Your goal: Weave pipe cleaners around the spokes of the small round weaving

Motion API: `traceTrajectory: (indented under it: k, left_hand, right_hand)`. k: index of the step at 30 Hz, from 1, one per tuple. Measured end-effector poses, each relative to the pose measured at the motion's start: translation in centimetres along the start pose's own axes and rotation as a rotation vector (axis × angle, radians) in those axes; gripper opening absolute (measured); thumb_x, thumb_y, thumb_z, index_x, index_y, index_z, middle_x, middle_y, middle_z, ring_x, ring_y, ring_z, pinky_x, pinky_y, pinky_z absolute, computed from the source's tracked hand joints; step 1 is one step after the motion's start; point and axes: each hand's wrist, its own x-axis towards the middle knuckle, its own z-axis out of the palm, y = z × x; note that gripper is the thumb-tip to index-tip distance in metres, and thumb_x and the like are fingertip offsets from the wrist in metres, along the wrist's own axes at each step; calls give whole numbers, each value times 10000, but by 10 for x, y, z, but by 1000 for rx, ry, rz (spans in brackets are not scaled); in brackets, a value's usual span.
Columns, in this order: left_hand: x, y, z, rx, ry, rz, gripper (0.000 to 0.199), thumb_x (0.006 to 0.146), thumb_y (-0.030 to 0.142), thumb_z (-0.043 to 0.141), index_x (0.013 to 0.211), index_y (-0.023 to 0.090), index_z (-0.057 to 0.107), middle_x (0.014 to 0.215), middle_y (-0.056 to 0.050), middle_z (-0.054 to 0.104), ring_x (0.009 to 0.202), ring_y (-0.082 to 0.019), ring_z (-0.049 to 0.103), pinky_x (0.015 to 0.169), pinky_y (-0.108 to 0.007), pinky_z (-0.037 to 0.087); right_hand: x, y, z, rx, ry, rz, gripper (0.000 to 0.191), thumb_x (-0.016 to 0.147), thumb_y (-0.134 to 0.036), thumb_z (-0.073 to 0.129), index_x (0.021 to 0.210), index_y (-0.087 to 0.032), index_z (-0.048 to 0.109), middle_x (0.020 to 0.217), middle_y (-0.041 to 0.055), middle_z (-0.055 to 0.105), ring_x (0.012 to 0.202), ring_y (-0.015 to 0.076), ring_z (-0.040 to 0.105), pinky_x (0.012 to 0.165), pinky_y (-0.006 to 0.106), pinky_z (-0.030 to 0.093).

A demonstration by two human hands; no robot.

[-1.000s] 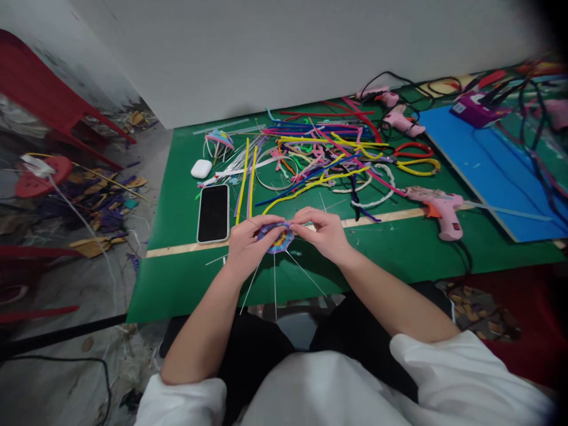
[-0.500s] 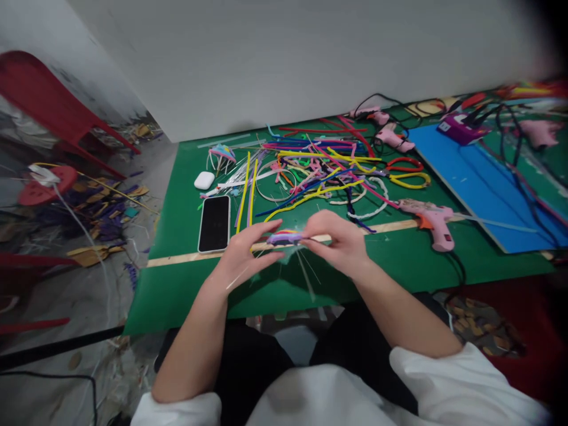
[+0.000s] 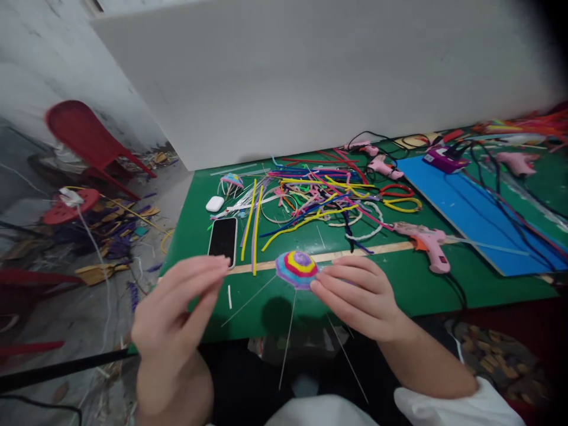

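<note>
My right hand (image 3: 359, 293) pinches the edge of a small umbrella-shaped dome (image 3: 298, 270), ringed in purple, yellow, red and blue pipe cleaner. Several thin, pale strands (image 3: 288, 340) hang down from its rim. Off to the left, apart from the dome, my left hand (image 3: 177, 319) is raised with its fingers pressed together; anything between them is too small to make out. Its fingertips overlap the lower edge of a phone (image 3: 223, 239) in my view. A short white stick (image 3: 229, 297) shows between the left hand and the dome.
Loose pipe cleaners (image 3: 306, 198) are heaped at the table's middle, with scissors (image 3: 402, 204) beside them. A pink glue gun (image 3: 428, 242) lies to the right, near a blue board (image 3: 470, 219). Another small dome (image 3: 232, 180) and a white case (image 3: 215, 204) stand at the back left.
My left hand has come away from the dome, leftward and toward me. The dome, in my right hand, now shows its coloured top rather than its side. The camera view has shifted.
</note>
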Motion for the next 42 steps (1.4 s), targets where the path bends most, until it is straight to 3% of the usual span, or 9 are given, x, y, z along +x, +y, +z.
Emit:
traceTrajectory:
  k: [4, 9, 11, 14, 15, 18, 24, 31, 42]
  left_hand:
    - [-13, 35, 5, 70, -189, 222, 540, 754, 47, 556, 1204, 346, 549, 1043, 9, 664, 979, -207, 604, 828, -356, 531]
    - [-8, 22, 14, 223, -356, 307, 538, 783, 110, 574, 1284, 285, 486, 1209, -46, 592, 1167, -246, 504, 986, -426, 434]
    - [1, 7, 13, 179, -551, 276, 550, 780, 234, 622, 1304, 279, 460, 1282, -66, 536, 1193, -259, 486, 998, -438, 420]
    - [16, -20, 11, -190, -1039, 270, 632, 701, 438, 678, 1285, 302, 481, 1386, -76, 424, 1220, -271, 465, 983, -386, 439]
    - [19, -29, 12, -323, -1051, 215, 610, 720, 443, 658, 1286, 302, 479, 1366, -79, 450, 1221, -262, 465, 999, -386, 422]
    - [21, -47, 26, -494, -752, -33, 402, 830, 289, 558, 1231, 284, 530, 1247, -93, 564, 1182, -230, 506, 1004, -405, 407]
    - [13, -36, 69, -734, -866, -142, 503, 748, 214, 650, 1235, 245, 528, 1293, -117, 522, 1194, -245, 494, 978, -399, 431]
    - [5, -24, 97, -630, -599, -412, 216, 765, 304, 635, 933, 170, 613, 856, -45, 661, 726, -129, 639, 635, -216, 530]
    - [4, -25, 107, -642, -313, -479, 175, 752, 292, 653, 865, 164, 618, 784, -31, 661, 703, -128, 639, 619, -212, 524]
  right_hand:
    - [-1, 1, 5, 29, -17, 21, 186, 754, -96, 625, 844, -249, 680, 795, 2, 724, 774, 149, 655, 770, 305, 530]
    - [-9, 7, 26, 194, -38, 125, 176, 782, -128, 611, 919, -229, 655, 792, 8, 710, 787, 139, 635, 712, 295, 506]
    - [-12, 10, 33, 283, -94, 163, 141, 792, -150, 607, 910, -214, 649, 789, 18, 703, 779, 138, 623, 693, 286, 497]
    - [-13, 13, 38, 409, -107, 183, 86, 803, -163, 595, 866, -192, 646, 762, 31, 690, 744, 133, 604, 672, 272, 492]
    - [-13, 14, 38, 452, -101, 195, 72, 802, -167, 599, 853, -187, 646, 751, 34, 685, 734, 132, 600, 670, 269, 490]
    - [-13, 16, 38, 600, -130, 314, 53, 787, -200, 627, 831, -182, 651, 727, 36, 672, 703, 125, 598, 654, 256, 487]
    - [-18, 21, 46, 780, -176, 682, 66, 754, -249, 664, 768, -186, 679, 715, 24, 681, 661, 118, 614, 620, 235, 484]
    - [-20, 20, 59, 843, -194, 916, 68, 709, -244, 695, 729, -180, 706, 690, 20, 680, 630, 115, 613, 553, 216, 465]
    - [-22, 26, 57, 1038, -159, 1183, 157, 712, -254, 674, 842, -187, 730, 756, 29, 703, 635, 120, 620, 579, 240, 502]
